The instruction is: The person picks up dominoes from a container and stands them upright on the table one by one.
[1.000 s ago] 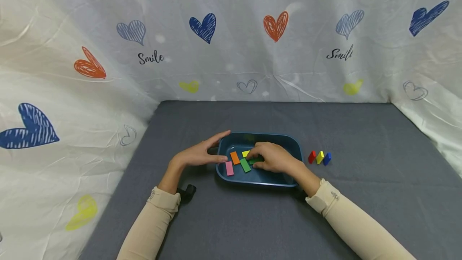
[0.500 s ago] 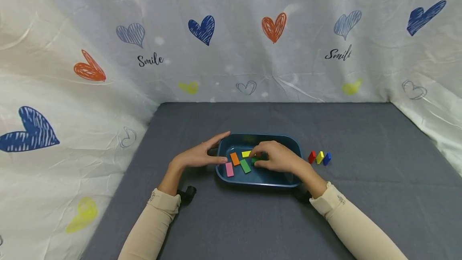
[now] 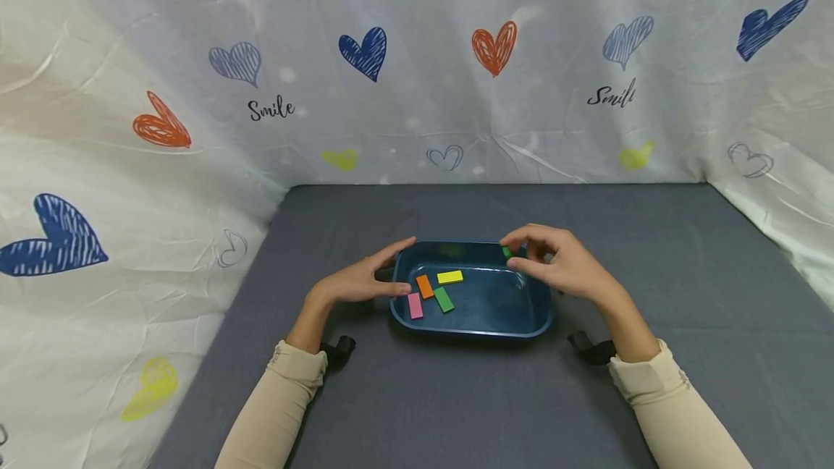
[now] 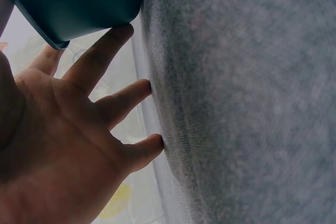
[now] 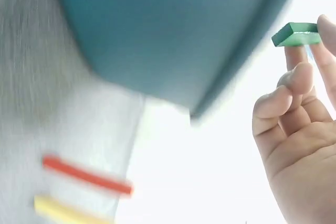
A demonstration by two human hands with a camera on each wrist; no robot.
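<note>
My right hand (image 3: 568, 266) pinches a small green domino-shaped block (image 5: 295, 34) between thumb and fingertips, above the far right part of a dark blue tray (image 3: 496, 302). The left hand (image 3: 355, 277) rests at the tray's left end with straight, spread fingers, its thumb over the rim. In the left wrist view, one finger touches the tray's outer wall and two others reach down to the cloth. Inside the tray, toward the left, lie a pink block (image 3: 415, 305), an orange block (image 3: 424, 286), a yellow block (image 3: 449, 277) and another green block (image 3: 444, 300).
Right of the tray, a red block (image 5: 86, 175) and a yellow block (image 5: 68, 212) stand on the grey cloth (image 3: 417, 396), hidden behind the right hand in the head view. A white curtain (image 3: 417, 114) printed with hearts hangs behind the table.
My right hand has lifted the green block out of the tray's middle and carried it up and right. The left hand stays at the tray's left end.
</note>
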